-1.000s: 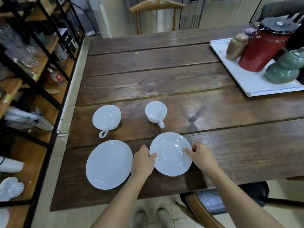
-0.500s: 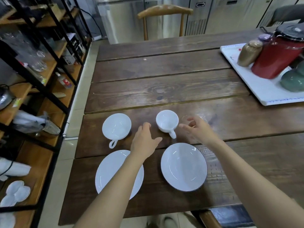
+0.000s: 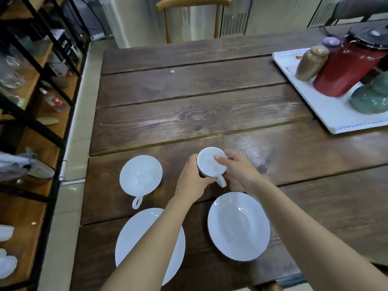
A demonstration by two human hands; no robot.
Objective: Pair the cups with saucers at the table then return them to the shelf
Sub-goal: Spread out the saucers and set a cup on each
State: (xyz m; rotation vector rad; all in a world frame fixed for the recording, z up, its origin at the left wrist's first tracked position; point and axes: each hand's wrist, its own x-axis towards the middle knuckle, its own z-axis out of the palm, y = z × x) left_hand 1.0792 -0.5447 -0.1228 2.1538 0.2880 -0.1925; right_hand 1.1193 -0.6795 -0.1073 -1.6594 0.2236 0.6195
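Note:
Two white cups and two white saucers lie on the dark wooden table (image 3: 189, 114). The smaller cup (image 3: 207, 162) stands upright, handle toward me. My left hand (image 3: 192, 179) grips its left side and my right hand (image 3: 237, 169) grips its right side, thumb over the rim. The wider cup (image 3: 140, 175) sits free to the left, handle toward me. One saucer (image 3: 239, 225) lies just in front of the held cup. My left forearm partly covers the larger saucer (image 3: 130, 242) at the front left.
A wooden shelf with black metal frame (image 3: 31, 127) runs along the left, holding glassware and white dishes. At the back right, a white tray (image 3: 327, 110) carries a red jug (image 3: 346, 66), a brown jar and green pots. A chair (image 3: 191, 9) stands beyond the table.
Both hands left the right saucer, moved forward and closed around the smaller cup. The head moved closer to the table.

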